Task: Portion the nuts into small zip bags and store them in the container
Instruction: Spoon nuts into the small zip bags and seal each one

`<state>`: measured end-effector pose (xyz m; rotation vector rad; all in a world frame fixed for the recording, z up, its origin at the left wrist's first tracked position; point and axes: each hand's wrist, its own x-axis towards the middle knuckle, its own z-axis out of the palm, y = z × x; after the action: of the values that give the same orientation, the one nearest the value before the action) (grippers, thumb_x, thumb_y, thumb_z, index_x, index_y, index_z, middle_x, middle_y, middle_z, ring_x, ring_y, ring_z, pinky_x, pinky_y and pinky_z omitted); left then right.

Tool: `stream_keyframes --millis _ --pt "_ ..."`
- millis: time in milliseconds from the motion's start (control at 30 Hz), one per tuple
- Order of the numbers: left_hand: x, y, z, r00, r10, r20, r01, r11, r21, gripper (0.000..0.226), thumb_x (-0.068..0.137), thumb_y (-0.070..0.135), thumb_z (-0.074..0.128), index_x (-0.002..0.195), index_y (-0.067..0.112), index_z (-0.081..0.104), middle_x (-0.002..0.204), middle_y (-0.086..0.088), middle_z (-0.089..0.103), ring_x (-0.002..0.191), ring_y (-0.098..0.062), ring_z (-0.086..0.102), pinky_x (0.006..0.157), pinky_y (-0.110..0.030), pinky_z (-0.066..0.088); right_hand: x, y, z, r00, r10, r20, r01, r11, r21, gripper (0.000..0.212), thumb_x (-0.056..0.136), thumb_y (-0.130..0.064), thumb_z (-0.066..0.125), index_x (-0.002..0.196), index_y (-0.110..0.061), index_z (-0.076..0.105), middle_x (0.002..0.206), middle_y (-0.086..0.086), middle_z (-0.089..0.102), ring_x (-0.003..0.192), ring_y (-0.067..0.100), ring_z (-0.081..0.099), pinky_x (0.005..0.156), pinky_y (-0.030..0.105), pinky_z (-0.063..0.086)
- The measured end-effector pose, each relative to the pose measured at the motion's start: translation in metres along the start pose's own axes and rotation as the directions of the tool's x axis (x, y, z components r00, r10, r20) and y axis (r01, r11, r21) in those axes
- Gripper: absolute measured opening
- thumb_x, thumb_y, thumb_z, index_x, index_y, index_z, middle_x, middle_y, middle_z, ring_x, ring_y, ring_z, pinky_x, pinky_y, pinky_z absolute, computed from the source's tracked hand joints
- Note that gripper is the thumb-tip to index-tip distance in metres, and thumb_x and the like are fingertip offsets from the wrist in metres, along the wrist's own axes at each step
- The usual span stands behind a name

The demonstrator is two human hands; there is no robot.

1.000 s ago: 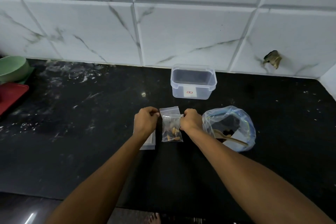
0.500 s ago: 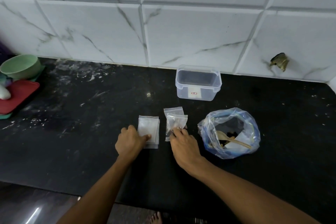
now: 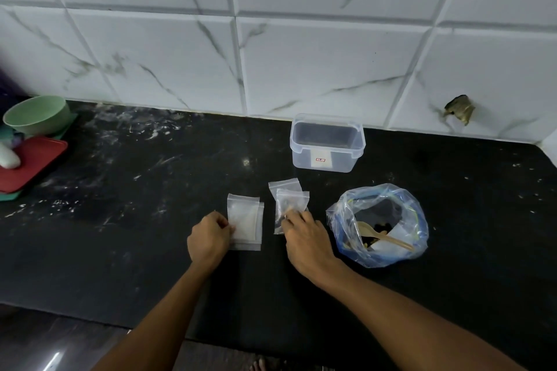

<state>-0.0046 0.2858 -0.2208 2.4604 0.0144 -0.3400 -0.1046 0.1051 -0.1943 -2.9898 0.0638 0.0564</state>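
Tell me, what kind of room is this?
Most likely a home kitchen. A black stone counter runs along a wall of white marbled tiles, a green bowl sits on stacked trays at the left, and a clear food container stands near a bag of nuts with a wooden spoon.

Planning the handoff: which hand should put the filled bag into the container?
Right hand: it already touches the filled bag, nearer the container. The left hand is on the empty bags.
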Motion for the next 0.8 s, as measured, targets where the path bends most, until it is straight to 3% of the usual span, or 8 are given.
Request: stream_keyframes --millis 200,367,433,500,600,667,733,800 --pt "-0.018 0.014 -0.026 0.995 0.074 -0.071 -0.089 0.968 -0.237 0.006 0.091 0.021 0.066 0.089 0.019 0.061 0.088 0.004 0.064 0.082 -0.01 0.062 0.066 -0.022 0.047 0.001 0.002 -0.021 0.986 0.103 -0.134 -0.053 0.942 0.332 0.022 0.094 -0.023 0.054 0.115 -0.017 0.059 0.113 0.0 0.061 0.105 0.017 0.057 0.084 0.029 0.051" --pt "-0.038 0.04 -0.044 0.95 0.306 0.06 -0.269 0.9 -0.342 0.007 0.088 0.018 0.069 0.084 0.019 0.064 0.081 0.0 0.068 0.075 -0.005 0.064 0.064 -0.018 0.046 0.009 0.009 -0.062 0.95 0.306 0.055 -0.224 0.551 0.804 0.051 0.092 -0.031 0.061 0.14 -0.024 0.043 0.121 -0.004 0.059 0.104 0.013 0.062 0.079 0.025 0.053" --pt "-0.044 0.054 -0.046 0.923 0.372 0.096 -0.317 0.879 -0.355 0.009 0.088 0.017 0.07 0.081 0.02 0.064 0.077 0.0 0.068 0.07 -0.003 0.063 0.063 -0.018 0.048 0.006 0.021 -0.077 0.945 0.326 0.021 -0.209 0.553 0.806 0.041 0.091 -0.032 0.062 0.131 -0.026 0.054 0.115 -0.007 0.064 0.099 0.009 0.063 0.083 0.03 0.055" --pt "-0.047 0.069 -0.045 0.893 0.422 0.153 -0.341 0.859 -0.381 0.009 0.087 0.016 0.071 0.082 0.02 0.065 0.079 -0.003 0.069 0.074 -0.011 0.066 0.068 -0.026 0.053 0.0 0.035 -0.088 0.95 0.312 -0.018 -0.181 0.595 0.783 0.018 0.091 -0.029 0.063 0.108 -0.025 0.067 0.098 -0.009 0.07 0.089 0.007 0.064 0.083 0.036 0.056" --pt "-0.054 0.092 -0.036 0.856 0.455 0.247 -0.344 0.857 -0.384 0.006 0.087 0.016 0.07 0.085 0.018 0.065 0.085 -0.004 0.07 0.082 -0.021 0.069 0.076 -0.035 0.059 -0.018 0.055 -0.1 0.943 0.328 -0.055 -0.169 0.615 0.77 0.008 0.089 -0.021 0.065 0.085 -0.021 0.073 0.074 -0.01 0.067 0.072 0.003 0.062 0.069 0.031 0.052" --pt "-0.063 0.108 -0.026 0.873 0.451 0.184 -0.37 0.859 -0.353 0.008 0.087 0.019 0.071 0.089 0.021 0.063 0.087 0.0 0.068 0.083 -0.016 0.067 0.072 -0.028 0.057 -0.03 0.066 -0.103 0.915 0.393 -0.09 -0.19 0.617 0.763 0.012 0.088 -0.019 0.067 0.078 -0.022 0.071 0.064 -0.012 0.064 0.061 -0.001 0.058 0.061 0.023 0.046" --pt "-0.075 0.125 -0.014 0.894 0.446 0.05 -0.405 0.85 -0.336 0.011 0.087 0.024 0.071 0.091 0.025 0.061 0.087 0.006 0.065 0.081 -0.009 0.064 0.064 -0.019 0.053 -0.043 0.075 -0.103 0.873 0.47 -0.127 -0.221 0.616 0.756 0.013 0.088 -0.018 0.067 0.076 -0.024 0.069 0.067 -0.011 0.065 0.064 0.001 0.061 0.063 0.024 0.049" --pt "-0.087 0.143 -0.001 0.89 0.455 0.02 -0.422 0.839 -0.345 0.008 0.09 0.03 0.067 0.09 0.025 0.061 0.084 0.007 0.065 0.077 -0.003 0.063 0.059 -0.014 0.048 -0.054 0.082 -0.102 0.837 0.521 -0.164 -0.251 0.634 0.732 0.013 0.087 -0.017 0.067 0.076 -0.023 0.067 0.072 -0.012 0.065 0.068 0.003 0.061 0.063 0.022 0.049"
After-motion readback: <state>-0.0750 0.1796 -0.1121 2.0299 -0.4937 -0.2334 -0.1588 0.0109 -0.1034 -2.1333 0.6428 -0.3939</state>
